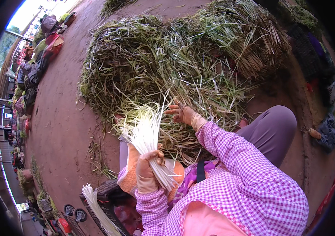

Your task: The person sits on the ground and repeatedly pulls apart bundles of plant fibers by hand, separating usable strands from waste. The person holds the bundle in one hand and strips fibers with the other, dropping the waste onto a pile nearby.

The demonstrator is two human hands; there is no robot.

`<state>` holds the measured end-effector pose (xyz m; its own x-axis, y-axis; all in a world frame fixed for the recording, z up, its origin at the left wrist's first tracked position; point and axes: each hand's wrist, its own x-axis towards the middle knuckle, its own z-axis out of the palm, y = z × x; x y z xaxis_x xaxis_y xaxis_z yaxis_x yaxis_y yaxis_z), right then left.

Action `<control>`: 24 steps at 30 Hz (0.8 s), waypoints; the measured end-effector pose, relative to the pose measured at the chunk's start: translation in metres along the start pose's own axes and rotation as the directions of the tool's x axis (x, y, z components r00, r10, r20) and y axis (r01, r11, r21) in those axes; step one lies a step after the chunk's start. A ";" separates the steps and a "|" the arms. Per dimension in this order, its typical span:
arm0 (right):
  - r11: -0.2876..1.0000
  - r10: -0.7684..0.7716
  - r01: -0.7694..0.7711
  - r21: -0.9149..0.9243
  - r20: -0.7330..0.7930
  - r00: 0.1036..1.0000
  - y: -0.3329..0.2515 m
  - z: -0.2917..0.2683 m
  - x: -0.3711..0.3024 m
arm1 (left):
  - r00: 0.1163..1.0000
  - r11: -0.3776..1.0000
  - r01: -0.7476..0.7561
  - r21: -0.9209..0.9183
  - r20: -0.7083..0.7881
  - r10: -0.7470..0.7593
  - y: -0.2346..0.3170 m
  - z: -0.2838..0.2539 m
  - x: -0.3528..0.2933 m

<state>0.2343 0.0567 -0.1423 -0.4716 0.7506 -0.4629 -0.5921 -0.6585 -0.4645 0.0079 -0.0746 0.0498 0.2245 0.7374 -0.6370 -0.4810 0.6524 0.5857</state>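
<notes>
My left hand (148, 165) is closed around a bundle of white stalks (145, 131), long and thin with pale green, leafy tips. The bundle tilts up and away from my lap, and its cut ends stick out below my fist. Beyond it on the right, my right hand (181, 113) reaches over the pile with its fingers stretched out and apart, close to the bundle's leafy tips. I see nothing gripped in it. A big heap of green and withered leafy stalks (136, 59) lies on the ground in front of me. An orange cloth (132, 161) covers part of my lap.
Beside my left arm, another bunch of white stalks (98, 210) rests on a dark crate (112, 190). Small wheels (81, 214) stand left of it. Reddish-brown ground (63, 118) runs along the left, with bags and people farther off. A dark plastic bag (327, 133) lies at right.
</notes>
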 end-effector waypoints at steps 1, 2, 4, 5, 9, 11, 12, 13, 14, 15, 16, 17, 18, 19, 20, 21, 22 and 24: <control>0.998 0.012 -0.011 0.058 -0.022 1.000 0.002 0.000 0.007 | 1.000 1.000 -0.005 0.001 0.009 0.005 -0.001 0.000 -0.006; 0.999 0.012 -0.008 0.046 -0.082 0.997 0.004 0.001 0.014 | 0.999 1.000 -0.005 -0.009 -0.033 0.005 -0.004 0.001 -0.014; 0.995 0.024 -0.008 0.102 -0.160 0.987 0.006 0.005 0.026 | 1.000 1.000 -0.009 -0.030 0.000 0.009 -0.006 0.000 -0.025; 0.992 -0.004 0.025 0.122 -0.164 0.986 0.007 0.007 0.030 | 1.000 0.999 -0.015 -0.038 0.019 0.016 -0.006 -0.001 -0.029; 0.987 0.001 0.005 0.158 -0.041 0.999 0.008 0.014 0.037 | 0.999 0.996 -0.023 -0.090 -0.049 0.018 -0.007 -0.004 -0.045; 0.982 -0.029 0.035 0.186 -0.038 0.999 0.009 0.017 0.038 | 0.997 0.996 -0.023 -0.083 -0.074 0.017 -0.008 -0.004 -0.049; 0.982 -0.037 0.046 0.185 -0.051 0.998 0.010 0.019 0.039 | 0.995 0.998 -0.031 -0.058 -0.091 0.026 -0.008 -0.003 -0.051; 0.981 -0.047 0.058 0.185 -0.059 0.997 0.010 0.021 0.039 | 0.994 0.999 -0.041 -0.032 -0.105 0.038 -0.009 -0.003 -0.053; 0.968 -0.086 0.091 0.233 -0.032 0.996 0.011 0.024 0.041 | 0.993 0.999 -0.051 -0.004 -0.106 0.050 -0.009 -0.003 -0.055; 0.957 -0.096 0.101 0.272 -0.032 0.995 0.012 0.026 0.041 | 0.992 0.999 -0.051 -0.008 -0.119 0.050 -0.008 -0.002 -0.057; 0.943 -0.112 0.125 0.308 -0.058 0.992 0.013 0.029 0.042 | 0.991 0.999 -0.050 -0.009 -0.121 0.049 -0.007 -0.003 -0.060; 0.926 -0.138 0.153 0.344 -0.068 0.988 0.013 0.031 0.041 | 0.992 0.998 -0.055 -0.008 -0.115 0.054 -0.007 -0.003 -0.064; 0.891 -0.145 0.165 0.423 -0.079 0.986 0.013 0.034 0.041 | 0.997 0.999 -0.039 -0.035 -0.075 0.036 -0.003 -0.005 -0.067; 0.878 -0.116 0.141 0.457 -0.082 0.990 0.010 0.035 0.040 | 0.994 0.998 -0.063 -0.032 -0.097 0.059 -0.001 -0.007 -0.074; 0.878 -0.166 0.146 0.455 0.005 0.986 0.006 0.036 0.038 | 0.989 0.996 -0.089 -0.028 -0.122 0.085 0.001 -0.010 -0.082; 0.887 -0.159 0.129 0.442 0.031 0.987 0.001 0.035 0.035 | 0.985 0.993 -0.116 -0.027 -0.134 0.111 0.002 -0.013 -0.090; 0.905 -0.217 0.200 0.376 0.003 0.976 -0.005 0.033 0.030 | 0.957 0.975 -0.211 0.064 -0.188 0.219 0.001 -0.015 -0.101; 0.881 -0.257 0.259 0.396 -0.059 0.965 -0.023 0.026 0.023 | 0.978 0.986 -0.153 -0.064 -0.155 0.142 0.010 -0.023 -0.117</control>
<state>0.2201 0.0906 -0.1228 -0.2642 0.8899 -0.3718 -0.9025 -0.3640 -0.2300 -0.0431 -0.1587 0.1185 0.0199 0.7862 -0.6176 -0.5632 0.5192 0.6428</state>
